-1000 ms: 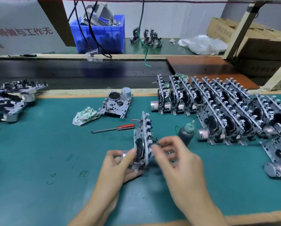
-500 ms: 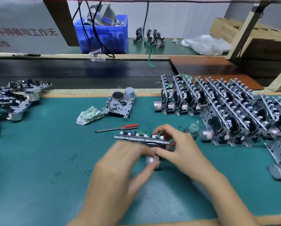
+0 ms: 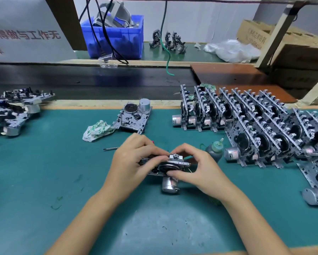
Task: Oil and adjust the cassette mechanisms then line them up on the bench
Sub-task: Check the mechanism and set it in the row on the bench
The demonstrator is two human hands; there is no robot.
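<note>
Both hands grip the mechanism [image 3: 170, 163] between them over the counter [image 3: 44, 181], left hand [image 3: 134, 161] and right hand [image 3: 196, 168] at either end of its left-right long axis, the lined-up row [image 3: 255, 126] nearer the right hand.

The white sign board [image 3: 25, 30] at the upper left carries red Chinese characters. The upper line reads "不得做与工作无"; its left end is cut off by the frame edge. The lower line shows only a partial ending, "作". The cardboard box [image 3: 254, 36] at the upper right bears printed Chinese characters and a number line; both are too blurred to read. Motor labels are illegible.
</note>
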